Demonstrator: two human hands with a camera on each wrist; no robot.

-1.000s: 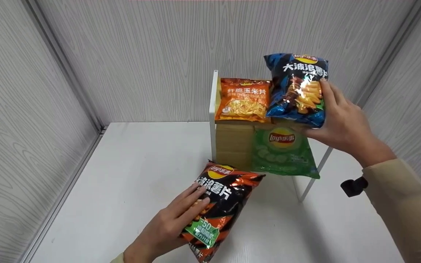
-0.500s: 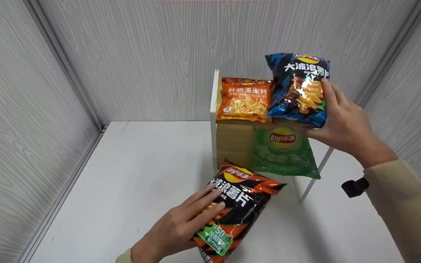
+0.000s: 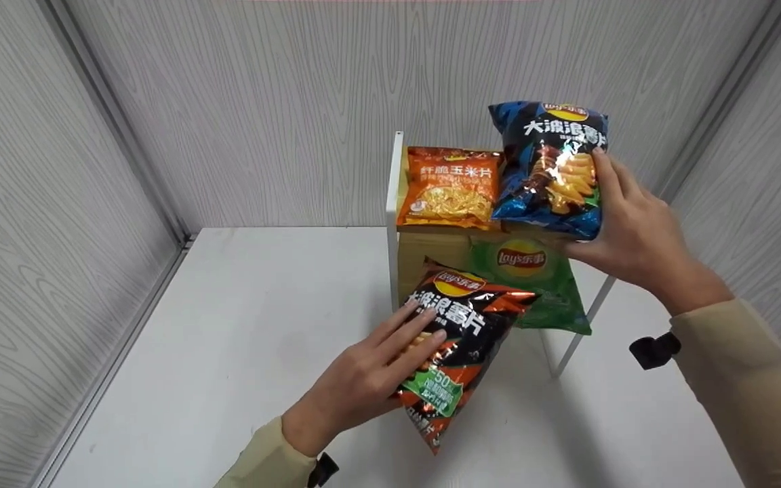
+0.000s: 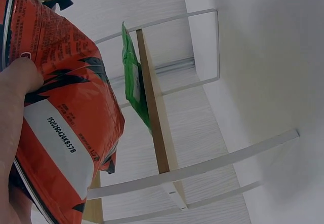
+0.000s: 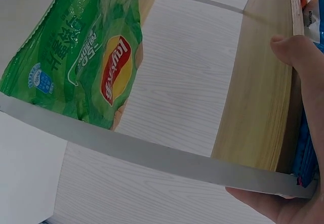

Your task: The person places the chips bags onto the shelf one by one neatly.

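Note:
My left hand grips a black-and-orange bag of potato chips, fingers across its printed front. In the left wrist view, the thumb presses the bag's orange back. The bag tilts and overlaps the lower shelf's green chip bag in the head view. My right hand holds the right end of the upper shelf, its thumb at the board's edge and other fingers outside the side frame. Its index finger lies along the blue potato chip bag, which stands on that shelf.
An orange bag of corn chips stands on the upper shelf, left of the blue bag. The rack's white left post rises beside it. The rack stands on a white tabletop, with wood-grain panels behind and at the sides.
My left hand has carried the black-and-orange bag right and upward toward the rack, where it now overlaps the green bag. The right hand and blue bag have stayed nearly still.

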